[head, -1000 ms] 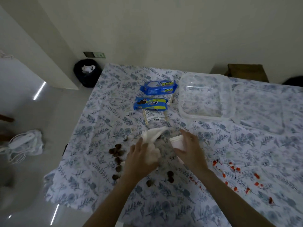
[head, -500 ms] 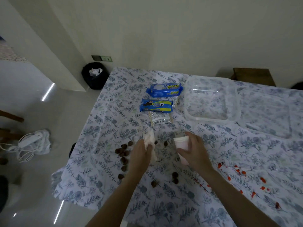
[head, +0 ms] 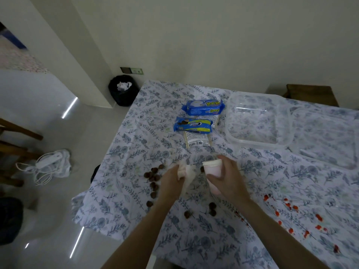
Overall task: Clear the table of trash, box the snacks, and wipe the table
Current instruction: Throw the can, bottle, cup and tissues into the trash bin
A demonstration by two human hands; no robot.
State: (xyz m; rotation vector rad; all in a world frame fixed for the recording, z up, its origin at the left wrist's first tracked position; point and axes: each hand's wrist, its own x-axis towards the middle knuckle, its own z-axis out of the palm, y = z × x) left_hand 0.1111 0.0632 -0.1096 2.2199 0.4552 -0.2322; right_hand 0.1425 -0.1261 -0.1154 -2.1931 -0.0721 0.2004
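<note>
My left hand grips a crumpled white tissue just above the floral tablecloth. My right hand holds a white paper cup tilted on its side, its mouth facing the tissue. Several small brown balls lie scattered to the left of and below my hands. Two blue snack packs lie further back, the nearer one on a flat white packet. A clear plastic box stands at the back right.
Red spots mark the cloth at the right. A clear lid lies beside the box. A black trash bin with paper in it stands on the floor past the table's far left corner. A white cable bundle lies on the floor.
Both hands stayed over the same spot. The tissue is now bunched tighter in my left hand, close to the cup's mouth. The view has shifted slightly.
</note>
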